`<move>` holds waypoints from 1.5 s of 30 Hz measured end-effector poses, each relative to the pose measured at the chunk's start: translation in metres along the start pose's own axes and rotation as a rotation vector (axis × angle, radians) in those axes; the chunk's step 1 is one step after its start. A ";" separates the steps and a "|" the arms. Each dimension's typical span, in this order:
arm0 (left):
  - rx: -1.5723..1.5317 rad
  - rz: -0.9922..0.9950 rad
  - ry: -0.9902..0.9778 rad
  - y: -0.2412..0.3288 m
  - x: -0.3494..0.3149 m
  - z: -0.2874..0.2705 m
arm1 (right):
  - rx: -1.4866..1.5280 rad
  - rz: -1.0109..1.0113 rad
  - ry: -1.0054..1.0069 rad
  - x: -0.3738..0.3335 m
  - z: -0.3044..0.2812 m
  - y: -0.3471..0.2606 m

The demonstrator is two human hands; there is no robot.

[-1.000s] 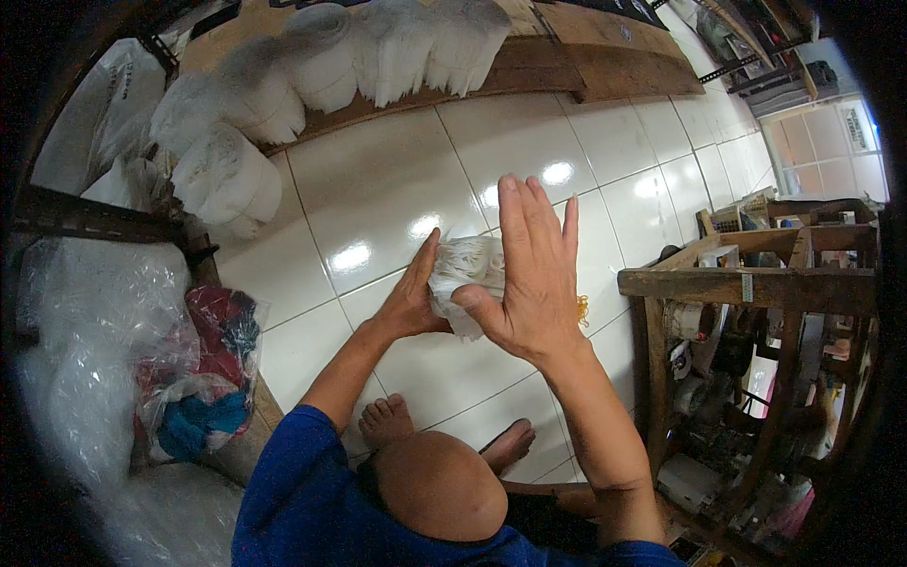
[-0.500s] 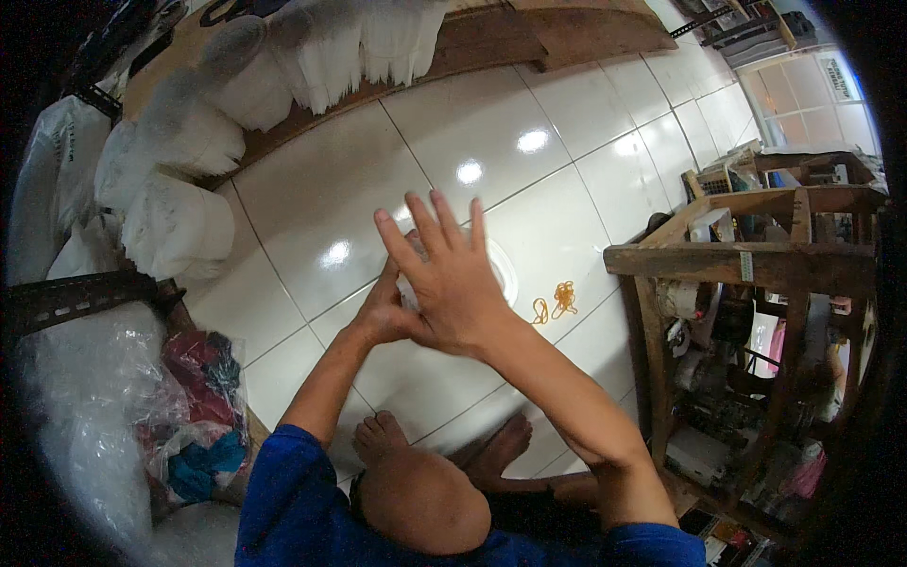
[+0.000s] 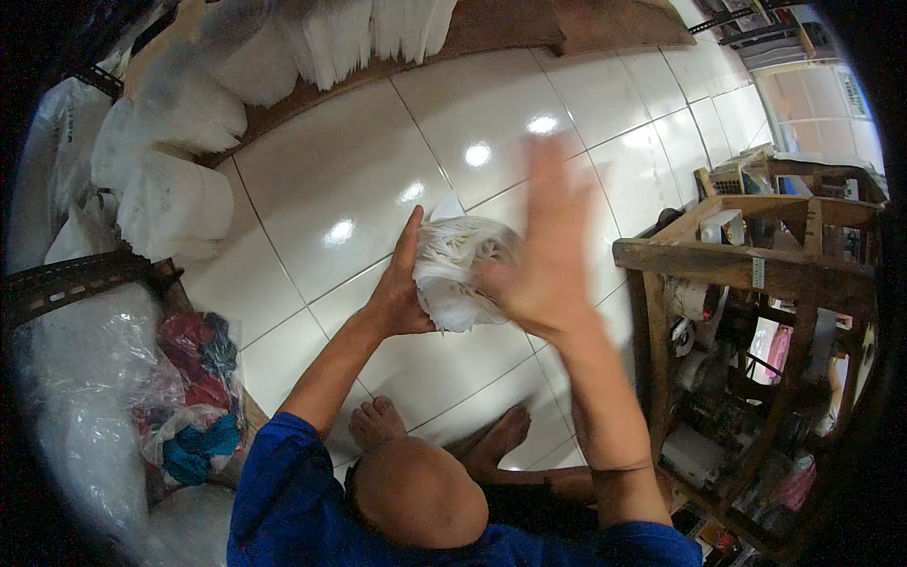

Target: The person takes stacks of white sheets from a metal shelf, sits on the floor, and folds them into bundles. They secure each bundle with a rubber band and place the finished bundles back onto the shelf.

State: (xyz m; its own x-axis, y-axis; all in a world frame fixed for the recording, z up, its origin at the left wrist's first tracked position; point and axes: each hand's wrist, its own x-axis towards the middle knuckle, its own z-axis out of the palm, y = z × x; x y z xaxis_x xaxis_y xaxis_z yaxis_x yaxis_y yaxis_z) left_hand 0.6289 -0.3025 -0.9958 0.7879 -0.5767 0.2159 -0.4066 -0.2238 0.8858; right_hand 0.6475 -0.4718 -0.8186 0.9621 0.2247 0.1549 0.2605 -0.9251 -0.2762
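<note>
A thick bundle of thin white sheets [image 3: 458, 269], with ruffled, layered edges, is between my hands above the tiled floor. Along its left side my left hand [image 3: 397, 293] holds it, the fingers pointing away from me and the palm against the sheets. My right hand [image 3: 548, 250] is at the bundle's right side, smeared by motion. Its fingers look stretched out, with the thumb near the sheets. Whether it touches them is hard to make out.
Stacks of white sheets [image 3: 175, 203] line the far left, by a brown board [image 3: 501, 28]. Clear plastic bags [image 3: 90, 378] and a bag with dark red and teal cloth [image 3: 198, 449] lie at left. A cluttered wooden rack [image 3: 737, 265] stands at right. My bare feet [image 3: 378, 422] rest on the tiles.
My right hand has come off the top of the bundle and swung right, uncovering the sheets. My left hand has shifted slightly right along the side. The rubber bands at right are now hidden.
</note>
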 end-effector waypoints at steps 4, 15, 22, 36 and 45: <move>-0.213 -0.198 -0.035 0.003 0.013 -0.001 | -0.139 -0.011 -0.247 -0.016 0.036 0.008; -0.001 -0.054 -0.031 -0.004 0.019 -0.002 | -0.082 -0.032 -0.196 -0.014 0.047 0.004; -0.161 -0.098 0.009 -0.018 0.013 0.012 | 0.744 0.358 0.275 -0.042 0.050 0.071; -1.604 -0.681 0.182 0.045 0.009 0.039 | 0.512 0.322 -0.021 -0.091 0.005 0.023; -1.848 -0.428 0.470 0.127 -0.048 0.019 | -0.014 0.044 -0.025 -0.017 -0.024 -0.047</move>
State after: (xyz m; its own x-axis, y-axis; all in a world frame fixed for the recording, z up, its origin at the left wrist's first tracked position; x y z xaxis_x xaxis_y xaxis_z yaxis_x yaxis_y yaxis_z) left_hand 0.5308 -0.3185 -0.9020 0.8544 -0.4261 -0.2973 0.4729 0.8748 0.1052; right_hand 0.6170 -0.4397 -0.7858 0.9743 0.1912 0.1192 0.2170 -0.9385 -0.2687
